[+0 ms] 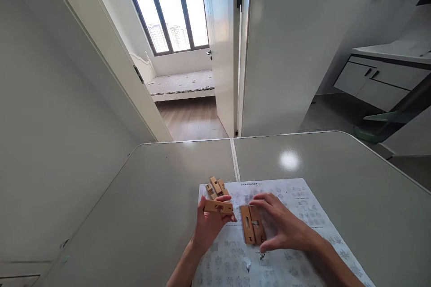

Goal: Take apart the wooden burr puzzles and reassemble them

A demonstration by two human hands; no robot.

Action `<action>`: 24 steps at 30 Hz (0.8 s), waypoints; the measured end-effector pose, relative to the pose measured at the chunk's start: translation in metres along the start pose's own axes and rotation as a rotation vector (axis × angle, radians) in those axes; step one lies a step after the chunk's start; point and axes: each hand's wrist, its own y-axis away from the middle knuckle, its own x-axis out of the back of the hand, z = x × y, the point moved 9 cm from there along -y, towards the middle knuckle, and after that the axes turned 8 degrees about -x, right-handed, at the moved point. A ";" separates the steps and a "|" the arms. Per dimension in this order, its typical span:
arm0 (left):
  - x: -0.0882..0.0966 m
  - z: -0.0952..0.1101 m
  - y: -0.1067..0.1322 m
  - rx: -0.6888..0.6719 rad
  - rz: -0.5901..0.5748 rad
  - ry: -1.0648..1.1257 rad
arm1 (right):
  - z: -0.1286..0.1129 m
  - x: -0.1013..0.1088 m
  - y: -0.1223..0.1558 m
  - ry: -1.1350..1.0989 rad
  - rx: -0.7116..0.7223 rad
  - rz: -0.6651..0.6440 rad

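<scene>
My left hand [210, 226] is closed around a notched wooden puzzle piece [218, 207], held above the printed paper sheet [232, 258]. Two more wooden pieces lie side by side on the sheet. The left one [247, 225] has a long slot and a dark "2" at its near end. My right hand [281, 224] spans the right one [257, 225] lengthwise, fingertips at its far end and thumb at its near end. This piece has a notch near its middle, and its mark is partly covered. Beyond my left hand sits a small cluster of notched wooden pieces [215, 186].
The sheet lies on a glossy grey table [168, 193] with a pale seam [235, 161] down its middle. Past the far edge are a doorway with an open door [222, 54], a bed [182, 83] and a window. A white cabinet [380, 80] stands at right.
</scene>
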 end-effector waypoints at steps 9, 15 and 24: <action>0.002 -0.004 -0.001 0.013 -0.012 0.016 | -0.008 0.009 0.000 -0.060 0.009 0.115; 0.001 -0.008 0.001 0.102 -0.034 -0.002 | 0.005 0.018 -0.004 -0.760 -0.073 0.138; 0.010 -0.018 0.005 0.166 0.010 0.004 | 0.028 0.008 -0.007 -1.110 -0.177 0.136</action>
